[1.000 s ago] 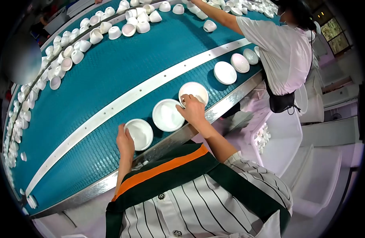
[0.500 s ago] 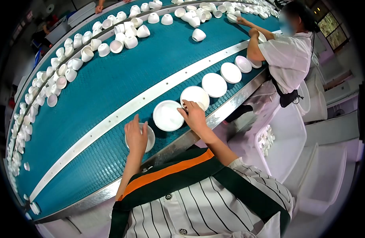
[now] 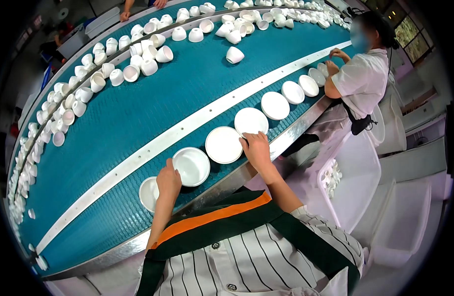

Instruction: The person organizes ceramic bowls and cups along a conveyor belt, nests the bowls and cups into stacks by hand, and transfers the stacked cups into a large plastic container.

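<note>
A row of white bowls stands along the near lane of the teal belt [image 3: 113, 197]. My left hand [image 3: 169, 178] has its thumb and fingers at the left rim of an upright bowl [image 3: 192, 167]. Another bowl [image 3: 149, 194] lies just left of that wrist, partly covered by it. My right hand [image 3: 257, 152] curls its fingers over the near rim of a farther bowl [image 3: 250, 120]; the thumb's grip is partly hidden. Between the two hands sits one more white bowl [image 3: 223, 145], close to my right thumb.
A pale divider strip [image 3: 182, 120] separates the lanes. Many small white cups [image 3: 149, 67] line the far side, and a lone cup [image 3: 234, 55] lies mid-belt. At right, a co-worker [image 3: 362, 74] handles bowls. Below them stands a white bin [image 3: 355, 182] with white pieces inside.
The belt has carried bowls and cups left and toward me. My left hand moved from the leftmost bowl to the following one's rim; my right hand shifted right to a farther bowl.
</note>
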Tool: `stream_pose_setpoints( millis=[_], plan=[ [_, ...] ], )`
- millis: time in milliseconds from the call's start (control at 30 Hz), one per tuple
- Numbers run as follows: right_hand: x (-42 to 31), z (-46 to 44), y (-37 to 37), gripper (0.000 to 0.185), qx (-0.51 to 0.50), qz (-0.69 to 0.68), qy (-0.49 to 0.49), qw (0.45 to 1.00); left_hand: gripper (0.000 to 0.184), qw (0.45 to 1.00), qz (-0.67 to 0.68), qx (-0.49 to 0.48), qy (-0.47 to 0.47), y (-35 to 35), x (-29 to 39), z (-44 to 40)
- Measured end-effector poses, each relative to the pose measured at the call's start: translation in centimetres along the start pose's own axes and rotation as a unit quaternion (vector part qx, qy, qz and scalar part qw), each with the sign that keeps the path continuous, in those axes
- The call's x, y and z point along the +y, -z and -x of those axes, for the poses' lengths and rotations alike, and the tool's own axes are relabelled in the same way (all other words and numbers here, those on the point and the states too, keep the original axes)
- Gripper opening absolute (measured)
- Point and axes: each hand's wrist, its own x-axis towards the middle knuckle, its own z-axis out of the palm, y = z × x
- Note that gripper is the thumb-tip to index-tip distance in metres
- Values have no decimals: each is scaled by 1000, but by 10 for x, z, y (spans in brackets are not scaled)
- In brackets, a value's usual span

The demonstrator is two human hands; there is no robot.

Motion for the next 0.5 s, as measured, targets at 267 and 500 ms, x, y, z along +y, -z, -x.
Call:
stream_pose_setpoints(
  millis=[267, 500],
  plan=[
    [3, -14, 1, 21, -47, 5, 56, 997, 44, 983, 45, 128, -126, -15, 52, -27],
    [13, -33, 18, 27, -150, -34, 96, 983, 26, 991, -15, 82, -106, -42, 86, -46]
  ],
)
